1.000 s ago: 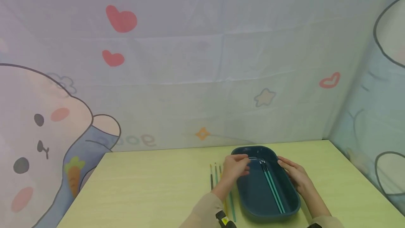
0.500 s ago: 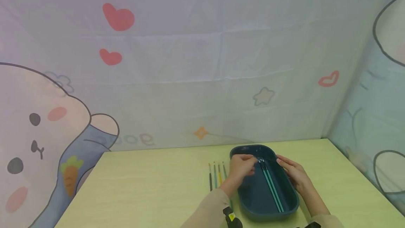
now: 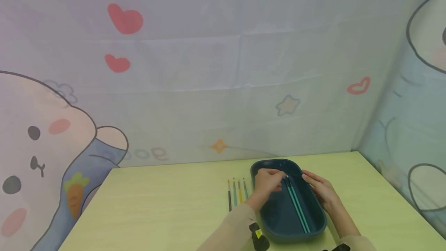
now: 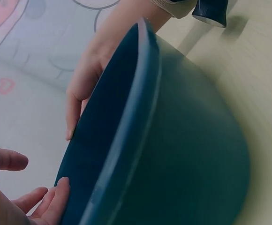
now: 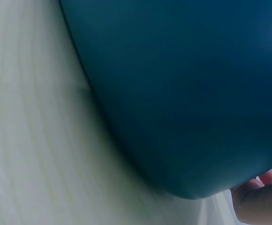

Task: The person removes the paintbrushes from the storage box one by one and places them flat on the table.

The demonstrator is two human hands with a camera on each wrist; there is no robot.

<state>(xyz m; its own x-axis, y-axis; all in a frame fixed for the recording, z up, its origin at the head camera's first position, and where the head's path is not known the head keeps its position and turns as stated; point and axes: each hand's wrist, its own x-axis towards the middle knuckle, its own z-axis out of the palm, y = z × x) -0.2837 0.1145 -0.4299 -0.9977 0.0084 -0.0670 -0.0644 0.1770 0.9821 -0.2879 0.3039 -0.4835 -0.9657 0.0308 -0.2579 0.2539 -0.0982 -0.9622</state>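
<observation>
A dark blue oval tray (image 3: 278,220) stands on the table, with two teal-handled paintbrushes (image 3: 295,204) lying side by side in it. My left hand (image 3: 267,184) reaches over the tray's far left part, fingertips right at the brush tips. In the left wrist view its thumb and fingers stand apart, with nothing visible between them. On the opposite side, my right hand (image 3: 325,193) holds the tray's right rim, fingers on the edge. The tray's outer wall (image 5: 183,103) fills most of the right wrist view, where only part of the thumb shows.
Left of the tray several more paintbrushes (image 3: 229,198) lie in a row on the pale yellow table (image 3: 156,204), their lower ends hidden by the left sleeve. A printed cloth (image 3: 195,69) hangs behind the table and along its right side.
My left hand has moved right, from near the tray's left rim to the tips of the two brushes inside. My right hand has stayed at the rim.
</observation>
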